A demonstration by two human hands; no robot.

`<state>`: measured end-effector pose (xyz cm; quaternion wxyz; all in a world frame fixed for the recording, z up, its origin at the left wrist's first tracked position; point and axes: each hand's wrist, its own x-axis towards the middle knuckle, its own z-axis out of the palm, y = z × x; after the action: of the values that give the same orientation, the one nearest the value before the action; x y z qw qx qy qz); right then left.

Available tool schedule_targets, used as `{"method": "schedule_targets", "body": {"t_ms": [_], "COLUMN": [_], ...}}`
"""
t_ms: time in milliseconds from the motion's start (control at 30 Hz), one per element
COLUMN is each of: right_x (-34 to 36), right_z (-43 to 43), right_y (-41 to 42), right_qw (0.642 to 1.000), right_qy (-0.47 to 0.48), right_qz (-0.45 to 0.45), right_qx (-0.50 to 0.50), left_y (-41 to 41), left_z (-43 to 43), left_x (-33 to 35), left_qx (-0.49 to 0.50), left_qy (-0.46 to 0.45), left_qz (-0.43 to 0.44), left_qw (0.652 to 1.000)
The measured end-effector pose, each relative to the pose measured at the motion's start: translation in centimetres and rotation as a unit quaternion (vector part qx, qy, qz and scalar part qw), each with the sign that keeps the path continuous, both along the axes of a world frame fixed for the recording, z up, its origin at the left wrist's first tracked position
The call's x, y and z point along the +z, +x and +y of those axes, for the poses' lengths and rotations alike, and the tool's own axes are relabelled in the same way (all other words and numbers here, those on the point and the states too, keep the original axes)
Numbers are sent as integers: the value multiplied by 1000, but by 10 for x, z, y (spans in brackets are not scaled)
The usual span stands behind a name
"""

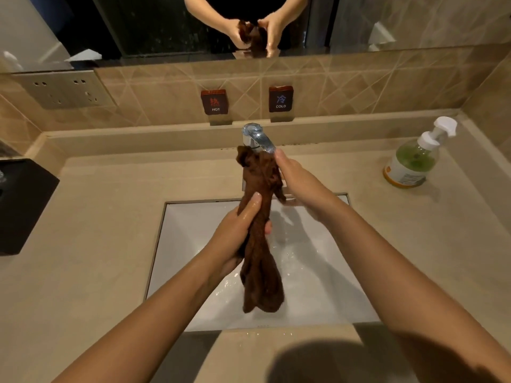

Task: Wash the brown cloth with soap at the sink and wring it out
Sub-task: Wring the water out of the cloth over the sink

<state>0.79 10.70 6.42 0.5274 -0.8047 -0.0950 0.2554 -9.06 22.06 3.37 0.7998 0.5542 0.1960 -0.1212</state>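
Head camera looks down at the brown cloth (262,261), twisted into a long rope and hanging over the white sink (318,286). The left hand (237,233) wraps its fingers tight round the middle. The right hand (301,186) holds the top end, right by the silver tap (255,138). A green soap bottle (412,161) stands far off on the counter (96,244).

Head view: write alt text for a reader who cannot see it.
A twisted brown cloth is held over a white sink: the left hand grips its middle, the right hand its upper end by the chrome tap. A pump bottle of green soap stands on the counter to the right.
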Motion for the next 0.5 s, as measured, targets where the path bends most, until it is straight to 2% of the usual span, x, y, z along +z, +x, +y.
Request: {"method": "schedule_targets", "body": {"t_ms": [67, 133, 233, 333, 433, 500], "right_x": [-10, -21, -40, -43, -49, -51], "right_z": [-16, -21, -10, -6, -7, -4], "right_y": [-30, -82, -125, -112, -98, -96], "right_qw": [987, 975, 972, 963, 958, 964], "right_qy": [-47, -28, -22, -5, -66, -61], "right_qz": [-119, -183, -222, -252, -274, -254], "right_qx": [-100, -119, -77, -97, -46, -55], "left_y": [6, 11, 17, 20, 22, 24], "left_z": [-1, -9, -26, -30, -26, -29], "left_x": [-1, 0, 3, 12, 25, 29], "left_qx": [74, 142, 164, 163, 178, 169], "left_qy": [-92, -192, -259, -283, -296, -345], "left_qz": [-11, -29, -38, -28, -21, -15], "left_qw": [993, 971, 951, 945, 938, 923]}}
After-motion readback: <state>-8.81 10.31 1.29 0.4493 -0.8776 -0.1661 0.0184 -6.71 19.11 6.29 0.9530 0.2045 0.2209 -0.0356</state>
